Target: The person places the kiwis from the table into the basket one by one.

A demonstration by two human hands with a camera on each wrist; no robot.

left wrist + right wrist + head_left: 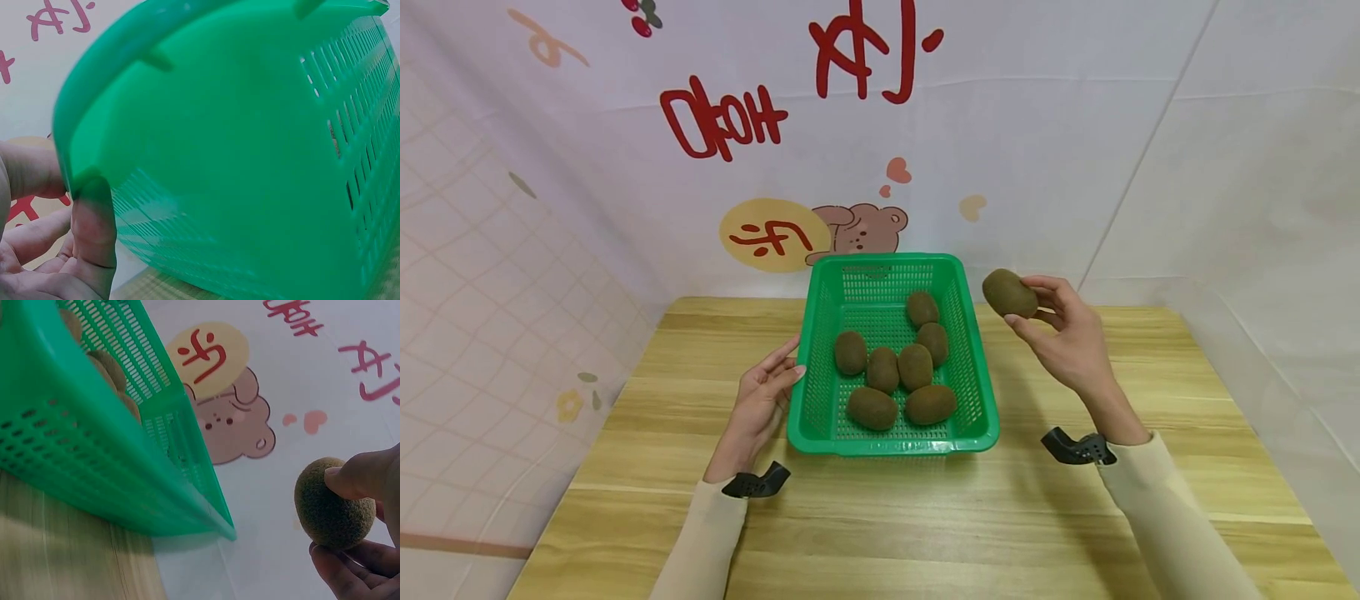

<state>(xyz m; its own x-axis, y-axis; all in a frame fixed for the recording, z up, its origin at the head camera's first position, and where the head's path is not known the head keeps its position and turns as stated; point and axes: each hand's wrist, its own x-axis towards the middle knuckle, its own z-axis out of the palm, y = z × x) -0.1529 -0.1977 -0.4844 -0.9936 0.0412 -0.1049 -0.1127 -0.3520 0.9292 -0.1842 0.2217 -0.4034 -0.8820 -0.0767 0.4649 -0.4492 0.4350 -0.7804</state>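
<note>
A green plastic basket with slotted walls holds several brown, fuzzy kiwis. At its left side, my left hand pinches the rim between thumb and fingers; the left wrist view shows the thumb against the basket's edge. To the right of the basket, my right hand grips one kiwi between thumb and fingers, in the air and apart from the basket. In the right wrist view that kiwi sits at the fingertips, with the basket to its left.
Everything stands on a light wooden table. A white cloth backdrop with red characters and a cartoon bear hangs right behind the basket. Black wrist mounts sit at both cuffs.
</note>
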